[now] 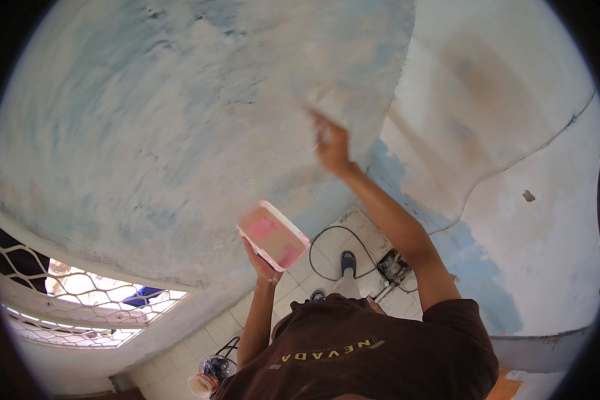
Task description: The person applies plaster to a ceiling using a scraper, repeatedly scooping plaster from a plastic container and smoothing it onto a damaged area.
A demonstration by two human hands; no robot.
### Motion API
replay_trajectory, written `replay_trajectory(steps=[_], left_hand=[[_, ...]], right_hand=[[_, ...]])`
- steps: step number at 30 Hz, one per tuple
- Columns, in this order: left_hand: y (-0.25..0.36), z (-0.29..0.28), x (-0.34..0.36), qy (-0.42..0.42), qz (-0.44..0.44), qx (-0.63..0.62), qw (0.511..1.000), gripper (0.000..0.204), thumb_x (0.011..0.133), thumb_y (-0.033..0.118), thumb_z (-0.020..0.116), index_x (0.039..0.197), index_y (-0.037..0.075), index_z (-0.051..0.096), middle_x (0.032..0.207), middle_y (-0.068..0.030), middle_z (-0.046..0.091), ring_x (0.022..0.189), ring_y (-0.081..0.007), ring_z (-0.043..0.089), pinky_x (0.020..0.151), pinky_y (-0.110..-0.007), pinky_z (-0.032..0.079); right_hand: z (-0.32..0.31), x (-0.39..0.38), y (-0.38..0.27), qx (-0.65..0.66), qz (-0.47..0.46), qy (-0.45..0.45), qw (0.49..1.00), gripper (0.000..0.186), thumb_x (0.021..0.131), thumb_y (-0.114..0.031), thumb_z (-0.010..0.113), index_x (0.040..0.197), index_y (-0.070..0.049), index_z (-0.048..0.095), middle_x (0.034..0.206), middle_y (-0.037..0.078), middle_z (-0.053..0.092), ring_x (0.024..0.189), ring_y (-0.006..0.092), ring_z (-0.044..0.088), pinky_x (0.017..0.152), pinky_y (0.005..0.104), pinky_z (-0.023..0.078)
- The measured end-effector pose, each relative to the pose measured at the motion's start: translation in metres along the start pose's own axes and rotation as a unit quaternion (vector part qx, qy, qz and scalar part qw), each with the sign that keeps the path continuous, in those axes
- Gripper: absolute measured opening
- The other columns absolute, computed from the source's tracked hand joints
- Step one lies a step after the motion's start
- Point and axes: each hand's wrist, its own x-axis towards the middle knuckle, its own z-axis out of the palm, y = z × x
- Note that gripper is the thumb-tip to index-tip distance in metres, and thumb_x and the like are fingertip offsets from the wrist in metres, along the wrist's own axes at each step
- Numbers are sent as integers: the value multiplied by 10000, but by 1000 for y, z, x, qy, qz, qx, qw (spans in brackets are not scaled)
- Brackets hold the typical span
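My left hand grips a rectangular plastic tub from below and along its near side. The tub has a pale rim, and pink patches show inside it. Up at the wall, my right hand is raised with its fingers closed. Motion blurs whatever it holds: a thin, dark tip points up and left from the fingers, with something pale beside them. Patchy white and beige covers the blue on this wall, and the hand is close to the wall's right-hand corner.
A barred window opens at the lower left. Beside my feet, a dark cable loops over the tiled floor near a blackened box. A clear plastic container stands at the lower left. Another cable runs along the right wall.
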Motion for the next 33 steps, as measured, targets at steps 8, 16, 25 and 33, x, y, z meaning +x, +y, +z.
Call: replay_trajectory(steps=[8,16,25,33], left_hand=[[2,-11,-21,23,40,-61,997,679,1006,660,408,1492,186,431,1440,-38,524,1316,-299,513,1109,-549,426],[-2,-25,-35,63,70,-66,993,701,1009,663,390,1525,188,391,1464,-50,506,1334,-318,497,1117,-577,410],[-5,-30,-19,-17,171,154,973,729,1027,664,304,1531,141,369,1477,-80,491,1321,-289,519,1089,-500,462],[-38,-13,-19,-75,163,146,973,767,1028,692,225,1521,123,374,1438,-114,514,1298,-278,536,1076,-472,474]], right_hand=[[-1,105,39,-144,50,159,975,685,827,102,544,1482,-94,496,1262,200,673,1025,384,683,857,429,534],[92,-112,-64,60,-41,-148,986,546,844,51,602,1383,-24,562,1205,243,668,847,324,705,732,355,588],[-25,-140,-131,65,269,-113,954,156,963,-111,638,1000,40,617,624,169,569,507,257,562,501,352,425],[-20,-164,-149,-37,243,-289,925,153,907,-74,676,1004,23,608,672,236,584,564,416,577,527,424,450]])
